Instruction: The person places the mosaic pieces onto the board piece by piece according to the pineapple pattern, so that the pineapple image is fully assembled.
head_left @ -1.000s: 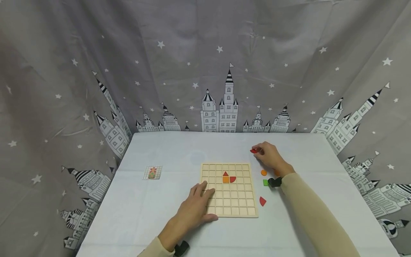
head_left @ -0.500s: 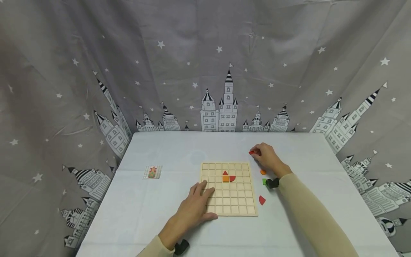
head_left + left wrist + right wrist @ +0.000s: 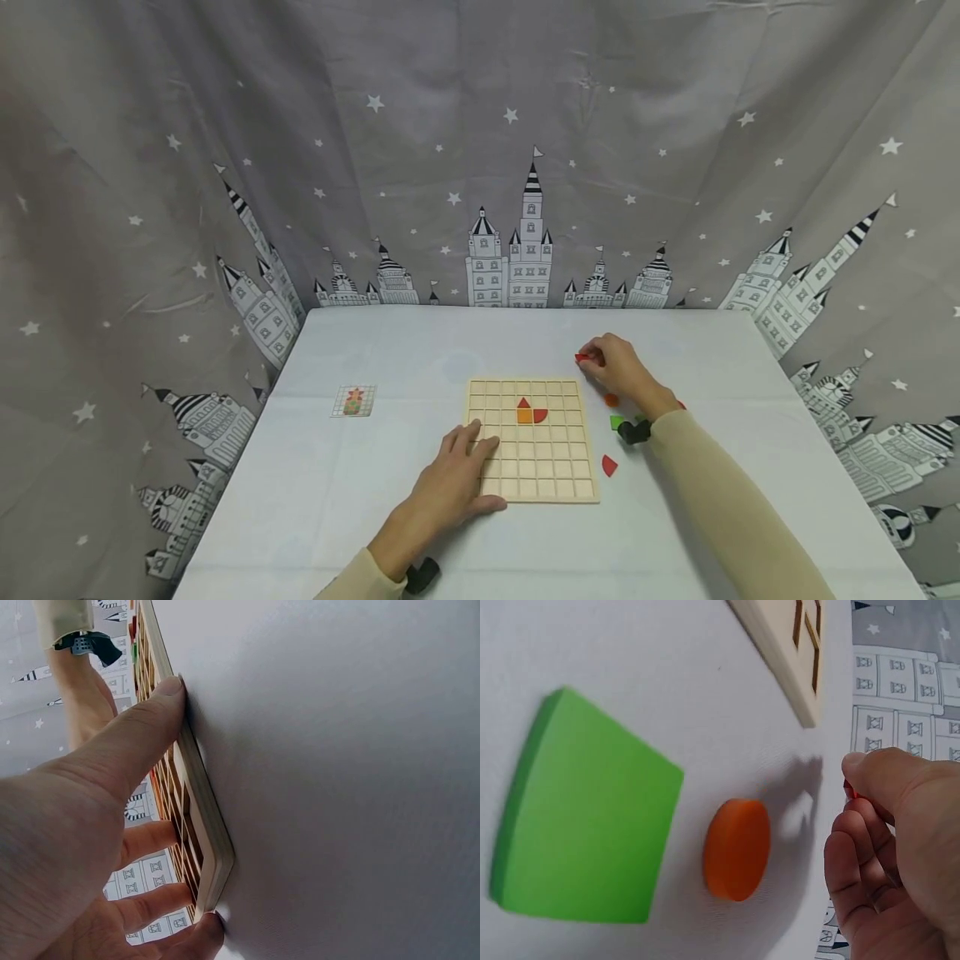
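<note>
My left hand (image 3: 450, 492) rests with its fingers spread over the front left part of a wooden grid board (image 3: 547, 467). In the left wrist view its thumb lies against the edge of the board (image 3: 196, 769). Beyond the board's far right corner, my right hand (image 3: 618, 367) pinches a small red tile (image 3: 581, 357) between thumb and fingertips. Most of that red tile (image 3: 850, 789) is hidden by the thumb in the right wrist view. On the board sit a red triangle (image 3: 523, 403), an orange square (image 3: 524, 416) and a red quarter-circle (image 3: 540, 415).
Right of the board lie an orange disc (image 3: 739, 851), a green square (image 3: 592, 817) and a loose red quarter-circle (image 3: 609, 465). More pieces show partly behind the right wrist. A pattern card (image 3: 353, 402) lies to the left. A grey curtain (image 3: 375, 167) hangs behind the table.
My right hand shifts slightly left toward the board, keeping the red tile pinched. My left hand stays on the board, and the pieces on the grid stay in place.
</note>
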A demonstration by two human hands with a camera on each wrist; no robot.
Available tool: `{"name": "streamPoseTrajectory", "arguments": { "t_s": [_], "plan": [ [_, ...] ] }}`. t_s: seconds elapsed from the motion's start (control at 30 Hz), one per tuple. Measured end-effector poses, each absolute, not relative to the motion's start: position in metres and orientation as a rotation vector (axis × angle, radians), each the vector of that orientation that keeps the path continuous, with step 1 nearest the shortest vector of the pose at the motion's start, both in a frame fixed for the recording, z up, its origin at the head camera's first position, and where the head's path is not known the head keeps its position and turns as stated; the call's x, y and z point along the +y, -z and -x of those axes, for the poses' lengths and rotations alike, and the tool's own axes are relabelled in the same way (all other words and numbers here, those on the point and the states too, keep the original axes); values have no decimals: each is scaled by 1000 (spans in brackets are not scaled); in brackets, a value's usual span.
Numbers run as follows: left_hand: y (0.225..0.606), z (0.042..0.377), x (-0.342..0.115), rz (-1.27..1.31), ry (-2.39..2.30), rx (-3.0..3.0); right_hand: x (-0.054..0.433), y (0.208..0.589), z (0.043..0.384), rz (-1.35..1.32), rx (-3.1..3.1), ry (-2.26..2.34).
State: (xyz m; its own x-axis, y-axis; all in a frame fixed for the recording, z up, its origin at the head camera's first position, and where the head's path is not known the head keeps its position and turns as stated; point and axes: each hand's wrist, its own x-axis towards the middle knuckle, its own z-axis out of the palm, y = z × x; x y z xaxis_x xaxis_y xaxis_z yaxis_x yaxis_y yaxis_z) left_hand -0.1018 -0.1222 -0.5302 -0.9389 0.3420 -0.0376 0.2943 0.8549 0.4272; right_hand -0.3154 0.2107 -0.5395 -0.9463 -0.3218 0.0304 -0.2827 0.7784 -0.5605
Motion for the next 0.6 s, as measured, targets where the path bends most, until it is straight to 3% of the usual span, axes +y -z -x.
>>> {"name": "streamPoseTrajectory", "arguments": {
  "t_s": [0.6],
  "plan": [
    [528,101,-123,-531,-632,2925,194,525,291,626,2912,993]
  ]
}}
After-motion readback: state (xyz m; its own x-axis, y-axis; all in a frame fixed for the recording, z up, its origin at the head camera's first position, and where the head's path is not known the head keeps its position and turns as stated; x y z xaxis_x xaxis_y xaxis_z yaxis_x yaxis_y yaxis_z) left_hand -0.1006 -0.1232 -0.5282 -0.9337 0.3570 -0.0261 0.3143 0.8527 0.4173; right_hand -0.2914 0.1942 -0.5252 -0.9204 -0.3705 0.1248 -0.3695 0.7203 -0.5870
